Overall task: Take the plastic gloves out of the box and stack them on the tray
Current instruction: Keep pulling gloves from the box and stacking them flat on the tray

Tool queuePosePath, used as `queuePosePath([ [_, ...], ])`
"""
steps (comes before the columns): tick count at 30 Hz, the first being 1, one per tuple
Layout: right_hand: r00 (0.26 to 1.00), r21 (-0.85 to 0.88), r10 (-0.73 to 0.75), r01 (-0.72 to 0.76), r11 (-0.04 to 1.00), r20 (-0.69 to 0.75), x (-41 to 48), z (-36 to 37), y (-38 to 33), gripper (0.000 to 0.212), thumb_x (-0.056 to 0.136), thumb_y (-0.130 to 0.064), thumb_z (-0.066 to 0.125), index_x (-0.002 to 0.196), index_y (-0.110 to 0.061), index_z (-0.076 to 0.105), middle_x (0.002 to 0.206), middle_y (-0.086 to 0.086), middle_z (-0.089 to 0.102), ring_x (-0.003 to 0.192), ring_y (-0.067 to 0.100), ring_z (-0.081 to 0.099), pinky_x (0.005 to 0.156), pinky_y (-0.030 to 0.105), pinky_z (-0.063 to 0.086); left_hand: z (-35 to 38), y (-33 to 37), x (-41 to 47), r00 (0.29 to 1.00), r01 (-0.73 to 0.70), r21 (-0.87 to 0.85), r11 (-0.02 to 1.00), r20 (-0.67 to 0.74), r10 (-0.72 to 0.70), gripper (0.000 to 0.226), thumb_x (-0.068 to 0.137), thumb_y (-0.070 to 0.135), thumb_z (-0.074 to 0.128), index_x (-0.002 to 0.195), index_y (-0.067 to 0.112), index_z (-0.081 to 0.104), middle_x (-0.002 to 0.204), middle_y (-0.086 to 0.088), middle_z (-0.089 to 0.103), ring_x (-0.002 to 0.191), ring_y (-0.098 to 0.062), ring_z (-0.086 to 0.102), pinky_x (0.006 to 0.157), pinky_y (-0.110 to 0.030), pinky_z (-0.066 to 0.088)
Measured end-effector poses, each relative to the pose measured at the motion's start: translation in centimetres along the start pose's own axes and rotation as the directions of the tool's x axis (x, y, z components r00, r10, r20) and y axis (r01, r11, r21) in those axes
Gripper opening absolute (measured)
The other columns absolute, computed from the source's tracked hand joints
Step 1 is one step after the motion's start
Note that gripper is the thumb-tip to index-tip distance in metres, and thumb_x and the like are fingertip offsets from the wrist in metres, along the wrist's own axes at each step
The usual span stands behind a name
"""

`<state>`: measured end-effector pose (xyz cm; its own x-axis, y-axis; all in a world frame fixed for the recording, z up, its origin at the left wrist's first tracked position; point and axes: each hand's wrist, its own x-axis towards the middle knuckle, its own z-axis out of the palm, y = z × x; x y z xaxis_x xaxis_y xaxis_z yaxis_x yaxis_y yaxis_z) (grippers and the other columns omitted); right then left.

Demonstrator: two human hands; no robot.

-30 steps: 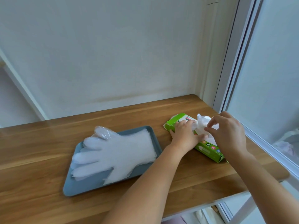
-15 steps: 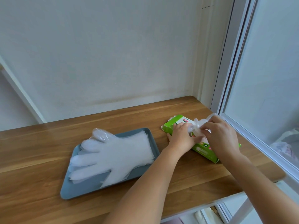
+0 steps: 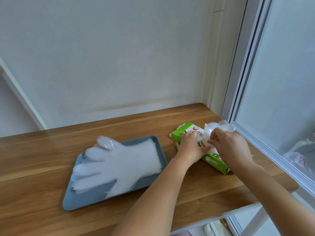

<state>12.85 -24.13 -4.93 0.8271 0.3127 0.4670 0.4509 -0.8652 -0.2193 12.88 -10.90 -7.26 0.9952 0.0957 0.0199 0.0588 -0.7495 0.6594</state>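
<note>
Above the box (image 3: 215, 160), right hand (image 3: 230, 148) is pinching a crumpled glove (image 3: 215, 128), partly out; left hand (image 3: 190, 147), just beside that pinch, is pressing flat on the box. Stacked gloves (image 3: 119, 165) are lying on the tray (image 3: 81, 200), well left. Risk: a jerky pull dragging extra gloves out.

Box (image 3: 180, 134): opening and middle hidden under the left hand (image 3: 189, 147) and right hand (image 3: 230, 147); print too small to read. Crumpled glove (image 3: 214, 127): lower part hidden behind the right hand. Stacked gloves (image 3: 122, 162): sheet count indiscernible; tabletop (image 3: 34, 159) and forearms cut off at the edges.
</note>
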Motion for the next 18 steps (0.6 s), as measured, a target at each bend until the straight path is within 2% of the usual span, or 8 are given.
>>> queuePosePath([
  [2, 1.000, 0.044, 0.009, -0.010, 0.999, 0.006, 0.4, -0.1, 0.0, 0.014, 0.090, -0.024, 0.065, 0.085, -0.011, 0.060, 0.068, 0.005, 0.064, 0.059, 0.025, 0.059, 0.054, 0.034, 0.046, -0.1, 0.0, -0.2, 1.000, -0.005, 0.002, 1.000, 0.013, 0.005, 0.077, 0.077, 0.055, 0.071, 0.142, 0.025, 0.041, 0.150, 0.007, 0.034, 0.144, -0.018, 0.016, 0.113, -0.059, 0.017],
  [4, 0.999, 0.133, 0.047, -0.046, 0.990, -0.005, 1.3, -0.6, 0.1, 0.012, 0.088, -0.018, 0.065, 0.083, -0.011, 0.057, 0.071, 0.005, 0.064, 0.064, 0.026, 0.058, 0.057, 0.035, 0.046, -0.2, -0.1, -0.4, 1.000, -0.025, 0.018, 1.000, 0.014, 0.025, 0.081, 0.075, 0.058, 0.072, 0.142, 0.024, 0.040, 0.150, 0.008, 0.035, 0.143, -0.016, 0.019, 0.113, -0.058, 0.019],
  [7, 0.991, 0.294, 0.113, -0.088, 0.952, -0.069, 2.8, -2.2, 0.0, 0.010, 0.085, -0.013, 0.067, 0.082, -0.015, 0.058, 0.075, -0.002, 0.066, 0.069, 0.020, 0.058, 0.057, 0.026, 0.038, -0.3, -0.1, -0.7, 1.000, -0.024, -0.046, 0.999, -0.001, 0.024, 0.083, 0.073, 0.060, 0.073, 0.141, 0.026, 0.039, 0.148, 0.009, 0.036, 0.141, -0.013, 0.024, 0.114, -0.054, 0.018],
  [10, 0.992, 0.384, 0.128, -0.119, 0.915, 0.002, 3.5, -2.9, -0.5, 0.016, 0.082, -0.015, 0.071, 0.082, -0.020, 0.056, 0.070, -0.006, 0.066, 0.070, 0.015, 0.059, 0.056, 0.019, 0.036, -0.3, 0.0, -0.8, 1.000, -0.008, -0.048, 0.999, 0.026, 0.009, 0.085, 0.073, 0.061, 0.072, 0.142, 0.026, 0.037, 0.150, 0.009, 0.035, 0.143, -0.014, 0.021, 0.115, -0.055, 0.014],
  [12, 0.984, 0.364, 0.117, -0.158, 0.918, 0.131, 3.6, -3.0, -0.6, 0.027, 0.076, -0.020, 0.078, 0.088, -0.021, 0.054, 0.070, -0.003, 0.066, 0.070, 0.014, 0.059, 0.054, 0.023, 0.036, -0.3, 0.2, -0.5, 0.999, -0.007, 0.009, 1.000, 0.054, 0.007, 0.085, 0.074, 0.062, 0.070, 0.143, 0.025, 0.037, 0.152, 0.008, 0.033, 0.146, -0.018, 0.015, 0.115, -0.058, 0.012],
  [15, 0.949, 0.187, 0.144, -0.201, 0.961, 0.280, 3.6, -2.6, -0.3, 0.045, 0.064, -0.026, 0.086, 0.093, -0.021, 0.052, 0.077, -0.001, 0.064, 0.072, 0.017, 0.057, 0.051, 0.026, 0.032, -0.1, 0.5, -0.5, 0.999, -0.001, 0.024, 1.000, 0.044, 0.000, 0.085, 0.075, 0.063, 0.069, 0.144, 0.024, 0.038, 0.153, 0.007, 0.031, 0.146, -0.019, 0.011, 0.114, -0.062, 0.008],
  [18, 0.936, 0.050, 0.184, -0.208, 0.977, 0.299, 3.3, -1.9, 0.0, 0.040, 0.064, -0.024, 0.085, 0.091, -0.022, 0.055, 0.090, 0.001, 0.062, 0.079, 0.019, 0.057, 0.051, 0.022, 0.030, 0.0, 0.5, -0.4, 0.999, -0.001, 0.039, 0.999, 0.038, 0.000, 0.088, 0.075, 0.064, 0.068, 0.146, 0.023, 0.035, 0.156, 0.007, 0.027, 0.147, -0.019, 0.008, 0.114, -0.063, 0.007],
])
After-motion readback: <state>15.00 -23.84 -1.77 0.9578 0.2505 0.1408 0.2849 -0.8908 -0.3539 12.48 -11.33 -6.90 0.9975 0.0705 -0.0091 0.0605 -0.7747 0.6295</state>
